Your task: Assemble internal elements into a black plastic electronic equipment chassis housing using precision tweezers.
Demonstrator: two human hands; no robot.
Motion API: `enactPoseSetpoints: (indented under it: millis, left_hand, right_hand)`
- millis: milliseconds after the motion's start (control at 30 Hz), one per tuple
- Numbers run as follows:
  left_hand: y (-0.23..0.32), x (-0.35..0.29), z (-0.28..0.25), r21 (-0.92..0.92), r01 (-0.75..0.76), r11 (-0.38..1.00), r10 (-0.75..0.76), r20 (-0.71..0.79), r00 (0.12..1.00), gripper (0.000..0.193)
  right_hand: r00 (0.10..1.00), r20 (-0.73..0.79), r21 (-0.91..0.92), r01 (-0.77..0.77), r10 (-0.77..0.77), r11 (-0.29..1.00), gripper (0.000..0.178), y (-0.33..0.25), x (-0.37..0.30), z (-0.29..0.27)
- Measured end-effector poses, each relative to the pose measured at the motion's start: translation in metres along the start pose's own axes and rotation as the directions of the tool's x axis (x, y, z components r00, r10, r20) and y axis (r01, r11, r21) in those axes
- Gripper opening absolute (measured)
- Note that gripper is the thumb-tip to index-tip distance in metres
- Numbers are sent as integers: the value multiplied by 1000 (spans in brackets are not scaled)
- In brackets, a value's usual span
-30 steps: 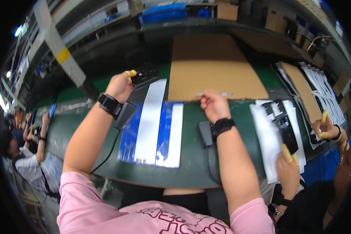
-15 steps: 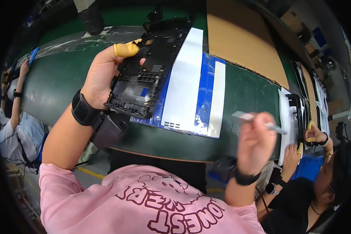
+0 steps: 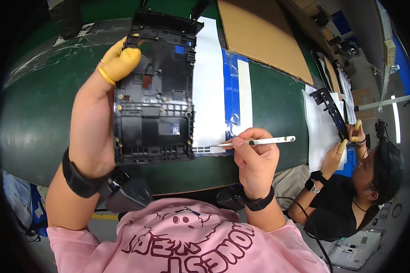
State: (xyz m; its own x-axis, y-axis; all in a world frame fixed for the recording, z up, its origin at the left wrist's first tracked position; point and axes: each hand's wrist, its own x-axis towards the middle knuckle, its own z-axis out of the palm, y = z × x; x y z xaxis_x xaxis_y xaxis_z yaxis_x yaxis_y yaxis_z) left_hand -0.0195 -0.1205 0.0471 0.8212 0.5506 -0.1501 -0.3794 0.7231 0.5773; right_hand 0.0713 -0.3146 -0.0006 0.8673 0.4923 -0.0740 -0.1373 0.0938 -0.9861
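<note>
My left hand point(image 3: 105, 75), with yellow finger cots, grips a black plastic housing point(image 3: 152, 100) by its left edge. The housing is tall, with ribs, cut-outs and small brass-coloured inserts, and stands tilted above the table. Its inner side faces me, and most of my fingers are hidden behind it. Between the thumb and fingers of my right hand point(image 3: 258, 157) is a pair of metal tweezers point(image 3: 278, 139). The tips point left, close to several small dark pads point(image 3: 201, 149) at the near end of a white sheet point(image 3: 208, 91). Whether they touch a pad I cannot tell.
Under the white sheet is a blue taped board point(image 3: 232, 91) on the green table point(image 3: 275, 109). A cardboard sheet point(image 3: 264, 36) lies behind. To the right, a co-worker point(image 3: 339, 195) holds a narrow black part point(image 3: 330, 111) over white sheets.
The black housing has turned to face me more squarely and shifted left. My right hand has come left, bringing the tweezers' tips to the dark pads. The co-worker's black part has swung into view.
</note>
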Motion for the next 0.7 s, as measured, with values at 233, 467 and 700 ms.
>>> enactPoseSetpoints:
  millis: [233,467,700]
  left_hand:
    - [-7,-12,-2,108,-56,993,52,46,998,38]
    - [-12,-7,-7,130,-111,985,96,116,989,39]
    - [-16,-3,-7,102,-67,993,60,68,996,38]
  right_hand:
    - [999,-9,12,-31,31,999,14,1,-5,4]
    - [999,-41,-7,16,-16,1000,14,3,-4,4]
    - [1000,-15,27,24,-23,999,14,1,-4,6]
